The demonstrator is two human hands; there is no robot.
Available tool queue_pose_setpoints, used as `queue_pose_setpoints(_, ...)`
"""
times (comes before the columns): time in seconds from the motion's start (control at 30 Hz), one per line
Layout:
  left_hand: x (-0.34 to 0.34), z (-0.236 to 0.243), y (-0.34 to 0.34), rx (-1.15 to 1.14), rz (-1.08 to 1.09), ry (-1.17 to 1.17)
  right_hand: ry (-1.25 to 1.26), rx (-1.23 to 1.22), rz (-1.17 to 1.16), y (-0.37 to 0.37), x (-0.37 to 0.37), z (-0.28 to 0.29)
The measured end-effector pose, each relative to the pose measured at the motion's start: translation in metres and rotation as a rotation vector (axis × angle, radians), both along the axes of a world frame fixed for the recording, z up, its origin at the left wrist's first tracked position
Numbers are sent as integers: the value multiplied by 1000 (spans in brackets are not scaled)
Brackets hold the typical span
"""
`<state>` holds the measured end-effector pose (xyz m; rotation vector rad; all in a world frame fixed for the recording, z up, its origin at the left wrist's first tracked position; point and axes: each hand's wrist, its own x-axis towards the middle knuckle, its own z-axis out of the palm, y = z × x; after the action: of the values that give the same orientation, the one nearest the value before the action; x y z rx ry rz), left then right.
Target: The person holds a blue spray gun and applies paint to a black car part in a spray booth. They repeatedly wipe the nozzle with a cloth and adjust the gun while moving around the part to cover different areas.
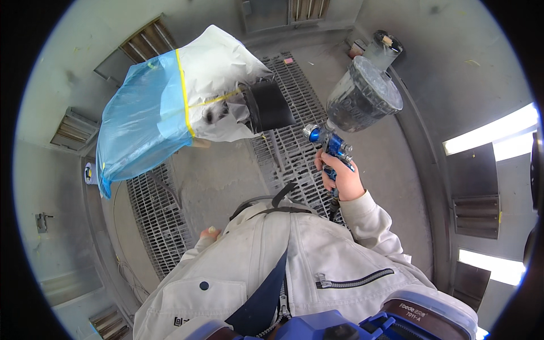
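Observation:
My right hand (348, 179) is wrapped round the handle of a blue spray gun (338, 144), whose silver nozzle points left. A large, smeared paint cup (362, 102) sits on top of the gun. Left of it stands a masked part, wrapped in blue plastic film (144, 119) and white paper (218, 54) joined with yellow tape (184, 93). At its right end a dark panel (272, 106) is exposed, apart from the nozzle. Low beside my jacket, my left hand (211, 233) is mostly hidden; its fingers look curled on something small and pale.
Metal floor grates (300, 141) run along the floor. A hose (333, 211) hangs from the gun's handle. At the back right stands a bucket-like container (387, 48). A white tub (90, 173) is by the left wall, where a thin cord (122, 258) lies.

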<state>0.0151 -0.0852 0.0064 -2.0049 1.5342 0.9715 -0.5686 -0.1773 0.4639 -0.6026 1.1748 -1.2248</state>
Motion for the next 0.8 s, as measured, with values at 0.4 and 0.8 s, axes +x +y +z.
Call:
queue_pose_setpoints(0.4,6,18,20,-73,328,186,-11,-40,20,11,-13,0)
queue_pose_setpoints(0.8,-40,52,13,-81,80,72,-14,-32,58,10,-12,2)
